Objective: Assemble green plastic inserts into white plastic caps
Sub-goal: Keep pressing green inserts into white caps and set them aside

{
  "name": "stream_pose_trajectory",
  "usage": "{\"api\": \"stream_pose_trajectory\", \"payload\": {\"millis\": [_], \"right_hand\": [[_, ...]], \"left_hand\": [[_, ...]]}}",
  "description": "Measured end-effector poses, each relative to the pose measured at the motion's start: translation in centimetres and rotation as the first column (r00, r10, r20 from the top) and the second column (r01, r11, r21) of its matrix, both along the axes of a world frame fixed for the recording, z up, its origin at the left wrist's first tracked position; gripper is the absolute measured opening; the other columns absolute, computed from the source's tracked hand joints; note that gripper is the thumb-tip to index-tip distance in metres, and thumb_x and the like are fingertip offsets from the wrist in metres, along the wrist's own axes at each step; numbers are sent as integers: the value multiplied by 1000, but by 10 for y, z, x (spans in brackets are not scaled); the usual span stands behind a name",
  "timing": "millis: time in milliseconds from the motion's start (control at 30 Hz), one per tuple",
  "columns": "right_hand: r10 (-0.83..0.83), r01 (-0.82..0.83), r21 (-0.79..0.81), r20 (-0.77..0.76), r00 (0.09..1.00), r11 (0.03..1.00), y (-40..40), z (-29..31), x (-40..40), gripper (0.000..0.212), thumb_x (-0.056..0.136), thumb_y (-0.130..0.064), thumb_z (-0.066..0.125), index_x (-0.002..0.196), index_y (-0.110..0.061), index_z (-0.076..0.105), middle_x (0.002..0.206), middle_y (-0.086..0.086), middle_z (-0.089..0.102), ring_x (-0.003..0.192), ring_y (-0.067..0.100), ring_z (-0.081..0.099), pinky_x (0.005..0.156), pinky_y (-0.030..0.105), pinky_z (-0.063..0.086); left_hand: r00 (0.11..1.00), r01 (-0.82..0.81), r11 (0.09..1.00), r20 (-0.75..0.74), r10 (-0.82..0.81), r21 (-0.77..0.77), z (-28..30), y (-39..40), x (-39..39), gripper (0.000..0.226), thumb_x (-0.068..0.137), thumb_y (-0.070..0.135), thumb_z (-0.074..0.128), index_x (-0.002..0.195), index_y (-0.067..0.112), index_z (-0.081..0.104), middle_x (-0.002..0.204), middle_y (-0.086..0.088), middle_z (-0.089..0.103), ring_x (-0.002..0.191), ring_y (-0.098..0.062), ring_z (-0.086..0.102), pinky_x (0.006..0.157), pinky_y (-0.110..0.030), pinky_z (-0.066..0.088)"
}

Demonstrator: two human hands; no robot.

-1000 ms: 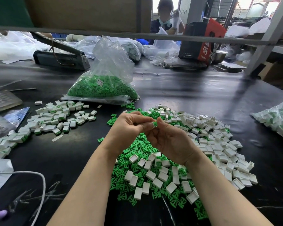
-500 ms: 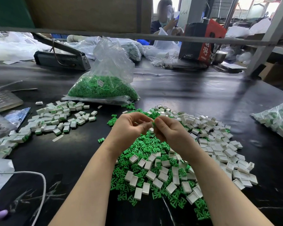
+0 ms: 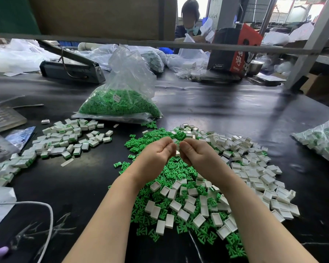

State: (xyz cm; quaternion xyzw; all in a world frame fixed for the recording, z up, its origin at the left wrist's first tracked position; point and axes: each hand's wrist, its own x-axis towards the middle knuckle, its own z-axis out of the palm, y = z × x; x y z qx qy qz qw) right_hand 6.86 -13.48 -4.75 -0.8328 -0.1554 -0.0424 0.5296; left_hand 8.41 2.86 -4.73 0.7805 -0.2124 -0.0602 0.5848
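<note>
A cap (image 3: 177, 153) is pinched between left hand (image 3: 156, 154) and right hand (image 3: 196, 155); insert hidden. Best pressed in square until fully seated.

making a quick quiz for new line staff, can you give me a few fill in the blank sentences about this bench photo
1. The clear bag standing behind the hands is filled with loose parts coloured ____.
2. The left hand and right hand pinch one small ____ cap between them.
3. The pile of finished caps lies on the person's ____ side.
4. The bench top is coloured ____.

Missing words: green; white; left; black
</note>
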Motion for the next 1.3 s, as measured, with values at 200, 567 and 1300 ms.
{"api": "stream_pose_trajectory", "payload": {"millis": [200,567,1300], "right_hand": [[37,-36,15,-63,997,999,-2,-1,0,36,103,-16,43,68,-21,46,54,-15,42,54,8,35,56,29,30],[88,-86,27,-119,989,996,-9,2,0,30,103,-12,46,73,-12,51,62,-5,44,58,9,37,56,20,33],[-8,6,46,35,999,999,-3,2,0,34,102,-23,49,68,-21,54,51,-13,48,50,6,38,50,24,33]], "left_hand": [[998,-21,994,62,14,109,-5,4,7,22,100,27,49,80,21,55,67,15,51,71,-12,47,71,-42,42],[999,30,995,-12,-29,90,-3,1,7,15,101,21,51,105,10,62,88,-3,62,78,3,54,90,-29,46],[981,-102,995,168,101,-4,10,2,2,7,93,14,63,92,17,69,62,14,60,52,1,47,52,-14,39]]}}
